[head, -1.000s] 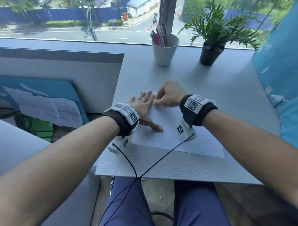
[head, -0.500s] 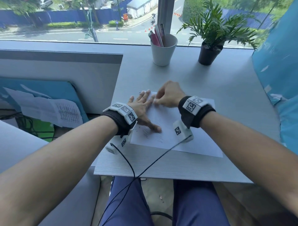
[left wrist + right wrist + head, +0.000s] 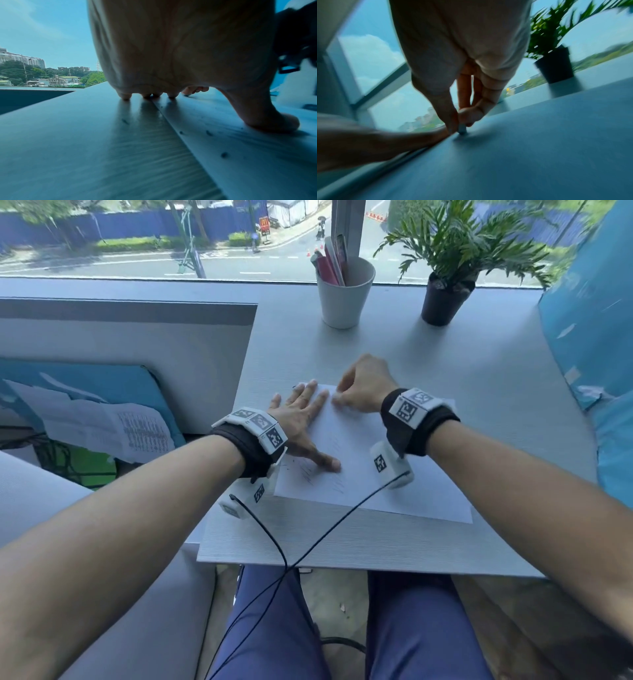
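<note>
Two hands work on one sheet of paper [image 3: 363, 440] that lies flat on the grey tabletop [image 3: 462, 364], with its near edge close to the front edge of the tabletop. The left hand [image 3: 298, 419] is released and spread, palm down, over the left part of the sheet. Its thumb [image 3: 329, 463] presses on the paper beside a patch of dark pencil strokes [image 3: 313, 474]. In the left wrist view the fingertips [image 3: 126, 96] touch down along the left edge of the sheet, some on the paper and some on the bare tabletop. The right hand [image 3: 364, 386] is curled at the far left corner of the sheet, just beside the left fingertips. In the right wrist view its thumb and fingers pinch a small object [image 3: 462, 130] whose lower end meets the paper. That view is blurred, so the kind of object cannot be told. Each wrist carries a black band with white marker blocks, and two thin black cables [image 3: 274, 542] cross at the front edge of the tabletop. At the far side by the window stand a white cup [image 3: 344, 302] holding pens and a potted plant [image 3: 445, 302], well apart from the sheet.
</note>
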`<state>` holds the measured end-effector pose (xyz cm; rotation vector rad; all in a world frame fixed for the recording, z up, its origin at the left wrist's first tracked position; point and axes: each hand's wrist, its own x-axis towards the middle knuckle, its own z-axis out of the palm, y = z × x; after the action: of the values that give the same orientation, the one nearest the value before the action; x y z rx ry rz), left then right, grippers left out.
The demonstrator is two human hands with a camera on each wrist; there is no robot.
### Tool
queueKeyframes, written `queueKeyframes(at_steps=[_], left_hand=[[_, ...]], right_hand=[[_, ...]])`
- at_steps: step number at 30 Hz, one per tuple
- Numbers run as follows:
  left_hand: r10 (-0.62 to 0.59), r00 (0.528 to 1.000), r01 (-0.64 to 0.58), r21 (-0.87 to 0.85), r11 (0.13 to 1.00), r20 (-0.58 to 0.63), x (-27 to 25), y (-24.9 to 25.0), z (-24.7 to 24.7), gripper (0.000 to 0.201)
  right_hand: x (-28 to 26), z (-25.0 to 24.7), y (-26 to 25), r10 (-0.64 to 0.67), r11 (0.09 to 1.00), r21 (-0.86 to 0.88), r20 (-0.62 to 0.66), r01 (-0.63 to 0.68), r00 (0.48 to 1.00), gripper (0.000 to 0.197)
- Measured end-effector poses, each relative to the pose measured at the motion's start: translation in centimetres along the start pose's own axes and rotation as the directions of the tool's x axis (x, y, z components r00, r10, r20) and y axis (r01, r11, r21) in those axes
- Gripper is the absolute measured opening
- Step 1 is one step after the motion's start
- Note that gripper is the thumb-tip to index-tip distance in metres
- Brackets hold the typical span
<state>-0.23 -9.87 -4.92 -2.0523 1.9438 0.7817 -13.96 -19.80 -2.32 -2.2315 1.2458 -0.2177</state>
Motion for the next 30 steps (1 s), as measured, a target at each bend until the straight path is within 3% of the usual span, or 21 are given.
queueKeyframes(at_steps=[2,3,5,7,10,11,14,18,22,26,30], left_hand=[[0.006,1.0,-0.006,0.004,1.0,-0.001,0.1,-0.1,0.0,0.149],[0.007,1.0,-0.007,0.008,1.0,-0.008,0.1,-0.1,0.0,0.148],[0.004,1.0,-0.004,0.005,1.0,-0.011,0.1,0.0,0.0,0.147],[0.002,1.0,-0.002,0.001,1.0,-0.01,0.0,0.0,0.0,0.146],[0.011,1.0,-0.011,-0.001,1.0,-0.011,0.0,-0.1,0.0,0.146],[0.011,1.0,-0.011,-0.002,1.0,-0.01,0.0,-0.1,0.0,0.146],[0.011,1.0,-0.011,0.004,1.0,-0.008,-0.1,0.1,-0.1,0.142],[0.008,1.0,-0.008,0.016,1.0,-0.01,0.0,0.0,0.0,0.144],[0.004,1.0,-0.004,0.013,1.0,-0.013,-0.2,0.3,-0.1,0.142],[0.014,1.0,-0.014,0.006,1.0,-0.009,0.0,0.0,0.0,0.145],[-0.009,1.0,0.009,0.015,1.0,0.002,-0.1,0.3,0.0,0.147]], right_hand=[[-1.1,0.7,-0.6,-0.09,0.995,-0.039,0.109,0.095,0.99,0.012],[-0.9,0.5,-0.5,-0.08,0.996,-0.021,0.12,0.083,0.99,0.011],[0.0,-0.3,0.4,0.023,0.998,0.05,0.012,-0.023,1.0,0.013],[0.0,0.0,0.5,0.041,0.997,0.064,-0.056,-0.038,0.998,0.012],[-1.6,0.9,-0.3,-0.098,0.995,-0.011,0.099,0.099,0.99,0.012],[-1.3,0.5,-0.1,-0.078,0.997,-0.017,0.096,0.08,0.992,0.014],[0.2,-0.9,0.6,0.038,0.999,0.032,-0.044,-0.037,0.998,0.016],[-2.0,0.6,-0.7,-0.111,0.992,-0.044,0.145,0.118,0.983,0.009],[-0.4,-0.8,0.5,0.03,0.999,0.021,-0.006,-0.029,1.0,0.012],[-2.6,0.8,-0.5,-0.103,0.994,-0.017,0.174,0.107,0.979,0.009],[-0.7,-0.9,0.9,0.062,0.991,0.114,0.016,-0.063,0.998,0.013]])
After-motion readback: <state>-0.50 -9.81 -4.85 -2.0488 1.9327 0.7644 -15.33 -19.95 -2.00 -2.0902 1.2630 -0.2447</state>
